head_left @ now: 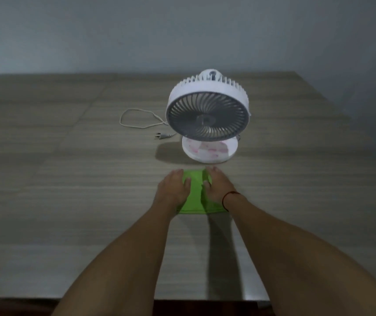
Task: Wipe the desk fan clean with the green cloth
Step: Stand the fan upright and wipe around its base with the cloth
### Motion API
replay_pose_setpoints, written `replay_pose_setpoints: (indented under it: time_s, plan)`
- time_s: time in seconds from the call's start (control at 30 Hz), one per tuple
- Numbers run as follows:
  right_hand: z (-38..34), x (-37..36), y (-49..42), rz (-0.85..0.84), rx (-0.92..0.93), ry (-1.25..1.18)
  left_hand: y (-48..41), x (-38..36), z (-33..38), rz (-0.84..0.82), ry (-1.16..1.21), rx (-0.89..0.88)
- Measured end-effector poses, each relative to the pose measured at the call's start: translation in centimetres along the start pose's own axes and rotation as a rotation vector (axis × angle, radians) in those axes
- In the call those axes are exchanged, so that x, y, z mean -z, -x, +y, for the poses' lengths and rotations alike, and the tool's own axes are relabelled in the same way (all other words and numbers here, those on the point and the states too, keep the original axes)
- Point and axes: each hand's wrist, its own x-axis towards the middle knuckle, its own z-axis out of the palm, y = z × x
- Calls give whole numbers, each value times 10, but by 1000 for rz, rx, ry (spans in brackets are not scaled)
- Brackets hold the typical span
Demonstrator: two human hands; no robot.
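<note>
Both hands lie flat on the green cloth [195,192]: left hand [175,188] palm down on its left half, right hand [217,187] on its right half, neither gripping. Cloth lies on the table [68,179], just before the desk fan [207,117]. Wiping apparently not begun; whole fan left.

Cloth [195,195] on table [68,179], before fan [207,115]

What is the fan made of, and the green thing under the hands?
The desk fan looks like hard plastic: smooth white shell, moulded grey grille slats. The green cloth seems soft fabric, perhaps microfibre: it lies flat, matte, with a folded crease. The table shows a wood-grain pattern, possibly laminate.
</note>
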Motion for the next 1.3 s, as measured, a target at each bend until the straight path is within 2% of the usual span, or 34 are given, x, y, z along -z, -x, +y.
replay_pose_setpoints:
  time_s: [0.1, 0.23, 0.4, 0.6, 0.8, 0.9, 0.97, 1.07, 1.13, 1.2, 1.3]
  plan:
    - [11, -28, -2, 104, 82, 135, 0, -25, -13, 45, -81, -116]
    - [21, -45, -5, 223, 129, 198, -2, -42, -23, 138, -136, -184]
    - [25, -55, 16, 205, 111, 248, 22, -50, -23, 171, -179, -194]
    - [24, -58, 69, 111, 107, 275, 82, -47, -18, 56, -119, -140]
    - [24, -58, 78, 91, 95, 271, 93, -40, -21, 22, -3, -98]
    - [25, -57, 75, 150, 105, 178, 83, -39, -23, 50, 42, -96]
    - [28, -55, 74, 201, 116, 54, 80, -39, -24, 128, 80, -111]
    - [32, -45, 67, 325, 95, -198, 69, -33, -25, 326, 281, -101]
    - [37, -39, 59, 402, 64, -402, 59, -30, -24, 397, 434, -67]
    - [46, -35, 48, 406, 50, -512, 46, -30, -26, 391, 497, -48]
    - [60, -30, 27, 423, 33, -531, 20, -29, -29, 369, 487, -40]
